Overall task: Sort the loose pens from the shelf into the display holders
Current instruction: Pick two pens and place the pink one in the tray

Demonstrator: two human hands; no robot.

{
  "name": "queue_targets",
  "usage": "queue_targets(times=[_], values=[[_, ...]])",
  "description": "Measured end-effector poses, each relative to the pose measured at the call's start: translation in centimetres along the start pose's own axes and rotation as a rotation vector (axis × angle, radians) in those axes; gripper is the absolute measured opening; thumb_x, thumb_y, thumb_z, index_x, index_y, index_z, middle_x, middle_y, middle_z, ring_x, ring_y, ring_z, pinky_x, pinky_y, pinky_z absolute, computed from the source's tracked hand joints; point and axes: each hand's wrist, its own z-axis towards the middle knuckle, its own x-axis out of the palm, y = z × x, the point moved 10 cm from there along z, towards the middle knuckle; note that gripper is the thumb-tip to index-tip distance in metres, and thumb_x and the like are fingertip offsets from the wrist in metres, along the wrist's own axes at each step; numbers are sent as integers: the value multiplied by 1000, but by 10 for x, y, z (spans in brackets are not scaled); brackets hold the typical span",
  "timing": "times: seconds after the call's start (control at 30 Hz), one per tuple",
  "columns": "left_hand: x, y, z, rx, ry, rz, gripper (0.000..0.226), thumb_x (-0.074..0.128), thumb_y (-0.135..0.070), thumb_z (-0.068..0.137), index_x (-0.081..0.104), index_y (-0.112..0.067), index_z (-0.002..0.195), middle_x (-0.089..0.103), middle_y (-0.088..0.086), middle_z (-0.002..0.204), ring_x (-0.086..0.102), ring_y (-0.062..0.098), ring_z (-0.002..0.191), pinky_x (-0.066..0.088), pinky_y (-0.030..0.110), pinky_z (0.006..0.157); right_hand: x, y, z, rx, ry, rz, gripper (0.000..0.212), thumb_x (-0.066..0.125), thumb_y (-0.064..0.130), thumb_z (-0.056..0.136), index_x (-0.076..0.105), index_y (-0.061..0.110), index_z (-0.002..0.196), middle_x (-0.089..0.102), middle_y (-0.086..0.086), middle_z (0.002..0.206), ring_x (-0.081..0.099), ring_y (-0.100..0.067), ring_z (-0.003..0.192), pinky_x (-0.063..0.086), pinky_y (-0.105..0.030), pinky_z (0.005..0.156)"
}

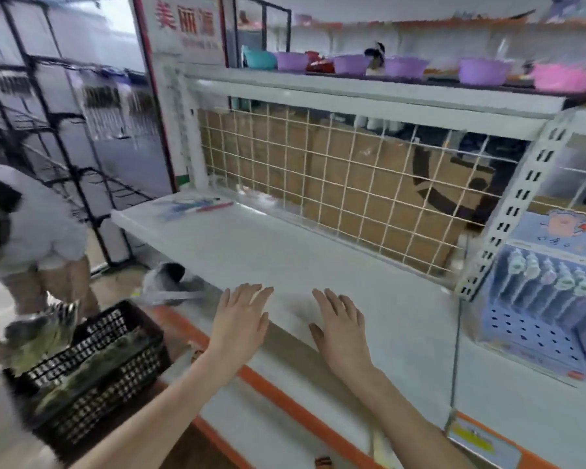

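Observation:
A few loose pens [197, 205], blue and pink, lie at the far left end of the white shelf [318, 265]. A blue display holder [542, 319] with many small holes stands at the right on the shelf, and several pens stand upright in its back rows. My left hand [241, 316] and my right hand [340, 324] both hover palm down over the shelf's front edge, fingers straight, holding nothing. The whole view is blurred by motion.
A white wire grid [352, 184] backs the shelf, with cardboard boxes behind it. Purple and pink bowls [481, 71] line the upper shelf. A black plastic crate [92, 363] sits on the floor at lower left. Another person [31, 238] bends over at the left.

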Motion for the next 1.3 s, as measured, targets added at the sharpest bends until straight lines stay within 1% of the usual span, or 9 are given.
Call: queue_targets(times=[0.1,0.27,0.4,0.5,0.8,0.9,1.0,1.13,1.3], values=[[-19,56,-19,-96,-23,-43,52,82,-5,57,67,-9,107,68,10,102,67,31,93,54,47,78,22,44,16,-51,46,20,54,38,25,100,14,26,148,14,3,157,9,-21,143,11,-34,113],[-29,125,-36,-191,-68,-118,48,75,-3,67,64,-13,112,67,5,107,66,29,93,52,42,79,52,99,43,-137,115,42,49,38,26,100,21,26,146,24,5,154,20,-19,140,16,-30,110],[-25,167,-34,-282,-97,-169,33,59,-16,82,61,-14,115,67,4,106,67,27,78,51,37,70,67,128,81,-201,149,72,48,42,22,98,28,24,144,31,6,150,27,-18,136,19,-29,107],[-17,192,-30,-294,-78,-192,38,43,-25,83,60,-15,116,66,3,106,66,24,69,50,32,60,86,142,122,-213,168,98,48,44,20,97,31,23,143,33,6,148,29,-18,135,21,-28,107],[4,313,62,-341,-52,-90,42,38,-35,87,64,-13,113,66,5,106,67,27,83,52,30,67,160,178,282,-184,218,233,49,49,19,94,35,18,141,38,0,147,34,-22,134,24,-31,109],[17,344,103,-354,-43,-66,32,50,-27,91,62,-15,118,64,5,115,66,28,85,52,34,68,174,183,334,-171,230,220,49,46,15,95,33,17,143,36,-1,148,33,-23,134,25,-32,109],[42,366,141,-364,6,-49,32,50,-26,92,59,-14,121,62,7,119,66,31,85,52,37,68,184,181,377,-158,234,194,52,39,3,92,34,15,142,37,-3,147,34,-24,133,25,-32,109],[77,386,185,-369,85,-66,33,54,-19,92,56,-13,125,59,9,125,62,35,99,50,41,77,189,170,422,-129,204,140,55,38,-3,88,36,11,141,41,-8,144,35,-26,132,26,-33,108],[111,404,219,-350,198,-55,26,47,-23,95,60,-16,116,60,6,121,58,31,104,46,33,77,199,170,460,-107,207,103,57,39,-4,88,31,13,142,32,-4,149,27,-19,138,20,-31,109]])
